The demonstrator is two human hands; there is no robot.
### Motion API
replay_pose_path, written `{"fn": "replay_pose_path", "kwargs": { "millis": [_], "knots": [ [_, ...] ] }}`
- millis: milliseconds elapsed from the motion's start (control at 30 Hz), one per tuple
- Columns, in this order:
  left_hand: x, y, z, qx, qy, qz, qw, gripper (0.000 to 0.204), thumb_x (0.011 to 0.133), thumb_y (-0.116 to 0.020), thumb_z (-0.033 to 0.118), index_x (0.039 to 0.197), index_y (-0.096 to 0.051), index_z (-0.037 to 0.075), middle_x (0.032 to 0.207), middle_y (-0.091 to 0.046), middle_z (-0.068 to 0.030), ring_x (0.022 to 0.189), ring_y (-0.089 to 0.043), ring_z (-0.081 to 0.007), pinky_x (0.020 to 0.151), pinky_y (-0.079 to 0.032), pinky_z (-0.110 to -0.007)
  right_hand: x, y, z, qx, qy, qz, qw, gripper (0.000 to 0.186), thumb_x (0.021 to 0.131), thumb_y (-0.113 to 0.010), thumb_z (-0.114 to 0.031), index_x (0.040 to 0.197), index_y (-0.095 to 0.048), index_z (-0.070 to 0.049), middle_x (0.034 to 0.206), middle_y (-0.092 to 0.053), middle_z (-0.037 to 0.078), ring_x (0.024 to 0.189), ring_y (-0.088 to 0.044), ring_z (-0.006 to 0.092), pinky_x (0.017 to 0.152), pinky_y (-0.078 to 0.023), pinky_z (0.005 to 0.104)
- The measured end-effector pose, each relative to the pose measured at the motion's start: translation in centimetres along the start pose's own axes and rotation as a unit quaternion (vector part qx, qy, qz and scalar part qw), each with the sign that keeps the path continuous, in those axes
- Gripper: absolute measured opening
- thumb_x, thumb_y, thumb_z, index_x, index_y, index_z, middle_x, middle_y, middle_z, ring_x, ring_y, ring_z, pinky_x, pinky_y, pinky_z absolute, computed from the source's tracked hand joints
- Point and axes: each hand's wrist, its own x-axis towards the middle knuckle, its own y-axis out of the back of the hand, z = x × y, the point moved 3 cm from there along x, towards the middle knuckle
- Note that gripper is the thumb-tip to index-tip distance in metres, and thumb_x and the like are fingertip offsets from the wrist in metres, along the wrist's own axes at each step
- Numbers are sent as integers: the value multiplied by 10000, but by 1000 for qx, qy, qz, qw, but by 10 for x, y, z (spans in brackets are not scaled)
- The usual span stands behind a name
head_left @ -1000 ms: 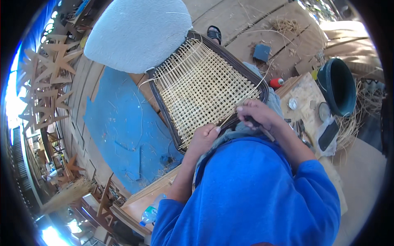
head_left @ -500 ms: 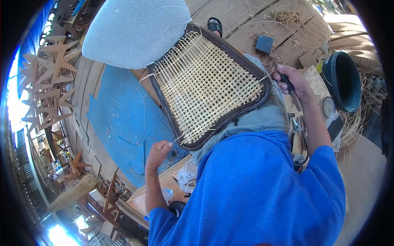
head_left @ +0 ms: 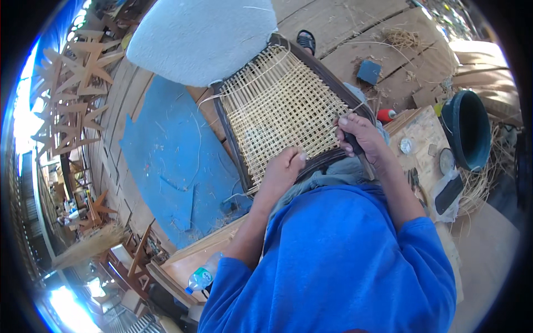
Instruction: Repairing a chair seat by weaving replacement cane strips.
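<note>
A woven cane seat [head_left: 280,105] in a dark frame lies across my lap, with a white padded backrest [head_left: 202,36] beyond it. My left hand [head_left: 284,172] is closed over the seat's near part; whatever its fingers grip is too small to make out. At the right edge of the weave, my right hand [head_left: 361,141] holds a dark-handled tool [head_left: 356,145], its working end unclear, with a pale strand rising by the fingertips.
Below left lies a blue sheet [head_left: 161,150] on planks. A board [head_left: 430,133] at right carries tins and small items, beside a dark bucket [head_left: 465,130]. A bottle [head_left: 201,277] lies near my left elbow. Wooden stars [head_left: 78,89] line the far left, a sandalled foot [head_left: 306,41] beyond.
Both hands spread outward half a second ago; since then my left hand has moved up and right onto the seat, and my right hand has come inward and down, still holding the tool.
</note>
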Motion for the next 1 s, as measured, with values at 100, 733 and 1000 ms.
{"fn": "replay_pose_path", "kwargs": {
  "millis": [100, 733, 1000],
  "knots": [
    [1, -7, -10, -30, -27, 57, 998, 186, 827, -505, 186, 837, -551, 7, 608, -528, -73, 573, -468, -96, 561, -404, -250, 1, 3, 2, -20, -7, 30, 999, 198, 849, -485, -207, 937, -474, -30, 633, -491, 20, 422, -422, 77, 337, -334, 194],
    [-10, -12, -17, -47, -41, 93, 994, 178, 847, -492, 169, 802, -548, 6, 587, -448, 18, 554, -371, -38, 493, -336, -204, 3, -39, 51, -71, -102, -105, 987, 170, 817, -503, -155, 923, -456, -30, 621, -496, 28, 412, -431, 70, 335, -339, 191],
    [-11, -7, -29, -174, 50, 54, 982, 148, 833, -502, 144, 790, -553, 12, 621, -444, 52, 588, -363, -25, 534, -323, -177, 3, -14, 23, -38, -50, -47, 997, 209, 809, -537, -163, 921, -441, -15, 636, -496, 38, 426, -418, 69, 346, -316, 189]
  ]
}}
